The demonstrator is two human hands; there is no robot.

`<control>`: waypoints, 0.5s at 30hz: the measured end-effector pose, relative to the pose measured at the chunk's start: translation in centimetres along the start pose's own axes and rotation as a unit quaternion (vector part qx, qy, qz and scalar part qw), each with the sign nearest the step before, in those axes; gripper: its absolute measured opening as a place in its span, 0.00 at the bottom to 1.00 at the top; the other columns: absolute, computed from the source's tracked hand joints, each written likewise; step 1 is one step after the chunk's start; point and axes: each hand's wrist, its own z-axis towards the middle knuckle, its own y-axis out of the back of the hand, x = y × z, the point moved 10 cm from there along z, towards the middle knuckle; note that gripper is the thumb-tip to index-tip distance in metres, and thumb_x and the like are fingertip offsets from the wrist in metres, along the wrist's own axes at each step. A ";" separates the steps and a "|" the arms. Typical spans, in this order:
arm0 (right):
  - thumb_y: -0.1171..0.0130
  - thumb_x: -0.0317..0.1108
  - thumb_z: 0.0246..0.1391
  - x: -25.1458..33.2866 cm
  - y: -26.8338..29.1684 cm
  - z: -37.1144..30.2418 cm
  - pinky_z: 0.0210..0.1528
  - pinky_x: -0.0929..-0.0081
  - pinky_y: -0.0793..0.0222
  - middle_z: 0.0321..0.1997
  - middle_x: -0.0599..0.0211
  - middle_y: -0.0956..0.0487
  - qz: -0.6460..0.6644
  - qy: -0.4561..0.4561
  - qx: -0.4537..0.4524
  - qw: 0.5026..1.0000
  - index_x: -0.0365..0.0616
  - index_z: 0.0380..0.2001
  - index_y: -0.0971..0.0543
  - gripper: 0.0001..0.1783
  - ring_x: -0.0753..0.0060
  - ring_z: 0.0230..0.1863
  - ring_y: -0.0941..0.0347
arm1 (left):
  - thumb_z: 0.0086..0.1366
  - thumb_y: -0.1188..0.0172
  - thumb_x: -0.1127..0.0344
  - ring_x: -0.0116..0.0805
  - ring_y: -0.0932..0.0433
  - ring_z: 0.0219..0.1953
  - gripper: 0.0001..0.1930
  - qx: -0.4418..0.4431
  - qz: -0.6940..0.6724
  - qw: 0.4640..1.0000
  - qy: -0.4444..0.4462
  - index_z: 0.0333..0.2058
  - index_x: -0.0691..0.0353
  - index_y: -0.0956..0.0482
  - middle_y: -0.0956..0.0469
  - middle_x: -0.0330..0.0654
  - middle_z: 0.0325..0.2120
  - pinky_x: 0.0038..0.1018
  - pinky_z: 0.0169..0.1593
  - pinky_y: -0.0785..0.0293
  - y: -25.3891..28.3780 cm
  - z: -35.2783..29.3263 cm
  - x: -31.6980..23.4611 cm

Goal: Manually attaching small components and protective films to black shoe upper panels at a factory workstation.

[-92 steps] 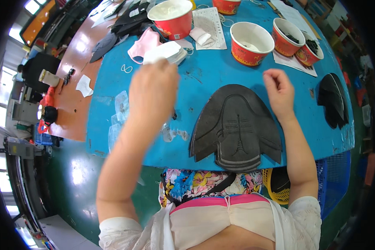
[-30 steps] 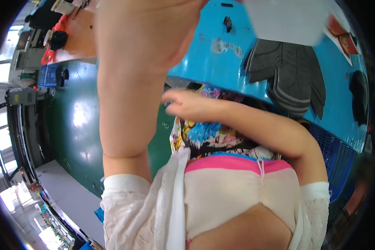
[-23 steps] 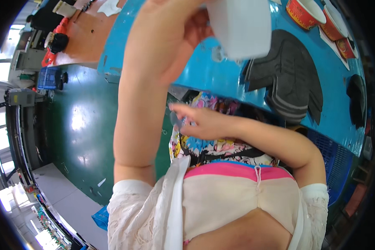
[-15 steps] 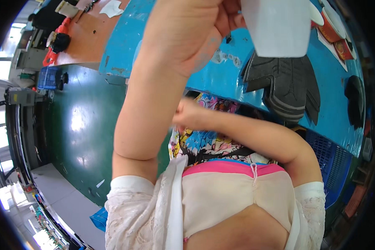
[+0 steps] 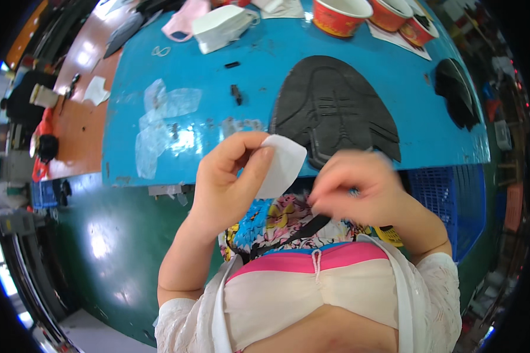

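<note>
My left hand (image 5: 232, 176) pinches a flat white piece with rounded corners (image 5: 282, 166) between thumb and fingers, above the near edge of the blue table. Its kind I cannot make out for sure. To its right hovers my right hand (image 5: 359, 185), blurred, its fingers curled with thumb and forefinger close together. Whatever those fingers hold, if anything, is hidden. Just beyond both hands lie black layered shoe-sole-like pieces (image 5: 338, 97), fanned out and overlapping, with grooves moulded in their tops. A patterned cloth (image 5: 277, 220) covers my lap.
White folded masks (image 5: 218, 26) and a pink mask (image 5: 184, 20) lie at the table's far side. Red paper bowls (image 5: 341, 17) stand at the far right. Clear film strips (image 5: 159, 112) stick to the blue tabletop (image 5: 218, 100). A blue crate (image 5: 453, 203) sits below right.
My left hand has come down and nearer with the white piece. My right hand has moved out from behind the left forearm to the right. More of the table now shows.
</note>
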 end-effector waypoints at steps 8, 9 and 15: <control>0.38 0.26 0.52 -1.6 4.7 -3.2 0.27 0.89 0.36 0.29 0.73 0.22 0.117 -0.037 -0.253 0.960 0.37 0.38 0.22 0.10 0.89 0.26 0.29 | 0.64 0.45 0.75 0.20 0.27 0.32 0.04 0.065 -0.023 0.997 -0.021 0.38 0.67 0.24 0.25 0.36 0.30 0.18 0.36 0.30 -5.2 1.0 -0.2; 0.39 0.26 0.52 -2.5 5.1 -3.3 0.27 0.89 0.36 0.29 0.73 0.22 0.153 -0.061 -0.263 0.951 0.37 0.37 0.22 0.09 0.89 0.27 0.29 | 0.64 0.45 0.75 0.20 0.27 0.32 0.04 0.069 -0.023 0.997 -0.018 0.38 0.67 0.24 0.25 0.36 0.30 0.18 0.36 0.30 -5.4 1.1 -0.1; 0.40 0.24 0.53 -3.7 4.8 -3.5 0.27 0.90 0.35 0.29 0.73 0.22 0.226 -0.086 -0.270 0.932 0.35 0.34 0.23 0.05 0.90 0.27 0.30 | 0.64 0.45 0.75 0.22 0.27 0.31 0.03 0.092 0.018 0.995 -0.018 0.36 0.68 0.25 0.25 0.38 0.29 0.19 0.35 0.31 -6.4 1.1 0.6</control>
